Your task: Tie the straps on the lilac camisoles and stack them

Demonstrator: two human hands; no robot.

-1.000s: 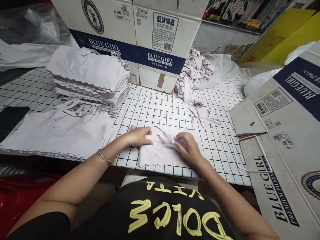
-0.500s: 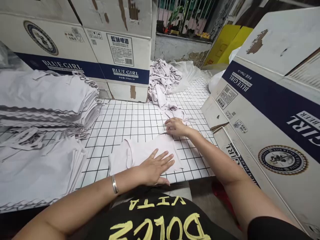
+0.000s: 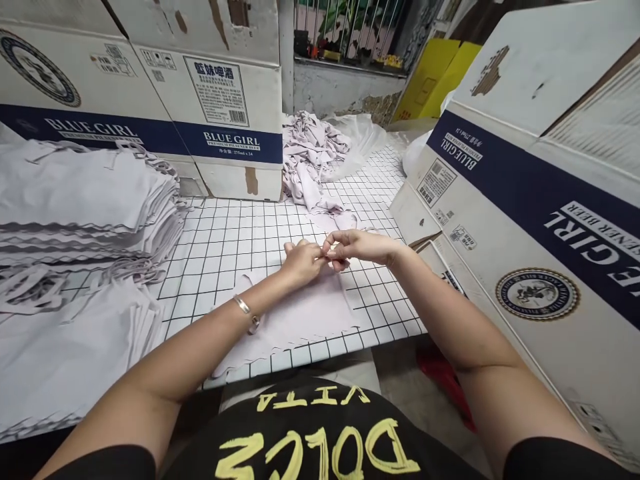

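A pale pink piece of cloth [image 3: 300, 317] lies flat near the front edge of the grid-patterned table cover. At its far right corner my two hands meet, fingertips touching. My left hand [image 3: 304, 261], wearing a silver bracelet at the wrist, is closed with its fingertips on the cloth's edge. Coming from the right, my right hand [image 3: 353, 247] pinches thumb and forefinger at the same corner, its other fingers curled. The exact spot between the fingertips is partly hidden.
Stacked pale cloth pieces [image 3: 75, 187] with ties stand on the left, with another pile [image 3: 65, 353] in front. A crumpled heap of cloth [image 3: 315, 150] lies at the back beside clear plastic. Beer cartons stand at back left [image 3: 240, 180] and along the right [image 3: 480, 220].
My left hand has lifted from lying spread on the cloth and moved forward to meet my right hand, closing its fingers. The camera view has turned slightly right.
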